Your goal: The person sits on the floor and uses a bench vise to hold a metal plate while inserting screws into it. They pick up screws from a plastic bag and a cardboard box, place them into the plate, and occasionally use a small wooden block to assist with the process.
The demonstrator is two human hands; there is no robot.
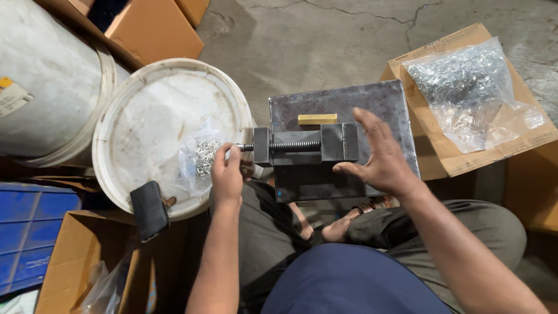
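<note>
Steel vise: a small dark vise sits on a grey metal plate, which gives it a flat, heavy base, and its screw runs out to the left toward the person's knees
Left hand: closed round the end of the screw handle at the vise's left side, fingers curled tight on it, the grip you would use for turning the screw
Right hand: open, fingers spread, holding nothing; it hangs just at the right end of the vise, over the plate, as if kept clear of the moving block; whether the thumb touches the vise I cannot tell
Brass piece: a short yellow bar lying on the plate just behind the vise, apart from both hands
White bucket lid: serves as a side table at the left; a small clear bag of shiny metal bits lies on it beside the left hand, near enough to reach
Black phone: rests on the near rim of the lid
Cardboard box: right of the plate, carrying a larger bag of the same shiny bits
Floor: cracked concrete, the person seated low with legs folded under the plate
</note>
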